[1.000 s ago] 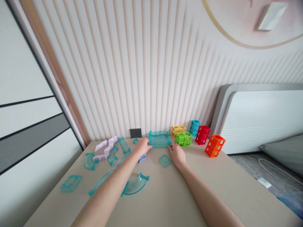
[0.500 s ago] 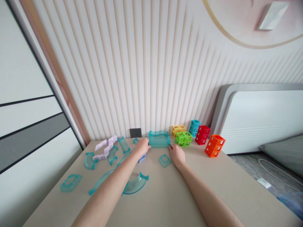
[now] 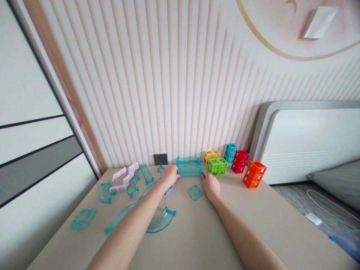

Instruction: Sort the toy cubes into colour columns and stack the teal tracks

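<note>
Several clear teal track pieces point(image 3: 189, 168) lie together near the wall at the table's far side. My left hand point(image 3: 170, 174) is closed at their left end, and my right hand point(image 3: 210, 183) grips the right end, fingers curled. Between my forearms a small teal square piece with a round hole point(image 3: 195, 192) lies flat. A blue piece point(image 3: 168, 189) shows partly from under my left wrist. Just beyond my right hand are a green block frame point(image 3: 217, 166) and a yellow one point(image 3: 211, 156).
Right of these stand a blue tower point(image 3: 230, 153), a red tower point(image 3: 240, 161) and an orange tower point(image 3: 254, 174). Lilac zigzag pieces point(image 3: 123, 182), curved teal tracks point(image 3: 161, 221) and another holed teal piece point(image 3: 83, 219) lie left. A black socket point(image 3: 160, 159) is on the wall.
The view has shifted slightly. Both hands stay at the ends of the teal track pieces, with no other clear movement.
</note>
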The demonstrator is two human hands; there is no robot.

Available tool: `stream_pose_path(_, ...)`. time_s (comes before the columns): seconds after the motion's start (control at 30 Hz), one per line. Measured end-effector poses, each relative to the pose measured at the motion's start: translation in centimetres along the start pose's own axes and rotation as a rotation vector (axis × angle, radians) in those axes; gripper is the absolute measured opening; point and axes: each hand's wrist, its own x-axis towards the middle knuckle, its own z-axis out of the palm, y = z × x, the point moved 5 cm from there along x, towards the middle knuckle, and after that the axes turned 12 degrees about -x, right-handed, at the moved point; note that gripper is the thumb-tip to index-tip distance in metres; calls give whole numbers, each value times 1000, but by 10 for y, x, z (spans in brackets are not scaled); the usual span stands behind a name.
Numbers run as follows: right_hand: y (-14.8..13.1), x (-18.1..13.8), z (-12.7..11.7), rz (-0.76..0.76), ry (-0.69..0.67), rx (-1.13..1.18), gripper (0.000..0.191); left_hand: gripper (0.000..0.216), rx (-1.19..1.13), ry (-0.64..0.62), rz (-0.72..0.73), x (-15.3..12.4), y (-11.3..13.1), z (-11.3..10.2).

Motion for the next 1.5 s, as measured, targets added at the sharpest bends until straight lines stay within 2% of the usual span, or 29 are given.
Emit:
stream_pose_path(0.2, 0, -2, -1, -7, -8, -17, 28, 11, 28, 4, 29, -6, 5, -5)
stream_pose_path(0.33, -1, -4, -3, -22, 5, -42, 24, 22, 55, 53, 49, -19, -1, -23)
stream_pose_path(0.53, -2, -6, -3, -39, 15, -64, 21, 28, 131, 103, 38, -57, -46, -55)
stream_pose_path(0.67, -3, -8, -3, -42, 28, -69, 20, 20, 166, 63, 21, -77, -74, -57)
stream_pose_path(0.8, -3, -11, -4, -49, 34, -82, 22, 29, 150, 59, 21, -83, -86, -53)
stream_pose_path(0.97, -3, -12, -4, -58, 44, -91, 24, 50, 100, 57, 53, -84, -93, -53)
stream_pose_path(1.13, -3, -11, -3, -68, 45, -101, 25, 34, 95, 42, 48, -85, -92, -52)
stream_pose_path(1.5, -3, -11, -1, -77, 47, -99, 26, 34, 74, 117, 16, -91, -83, -57)
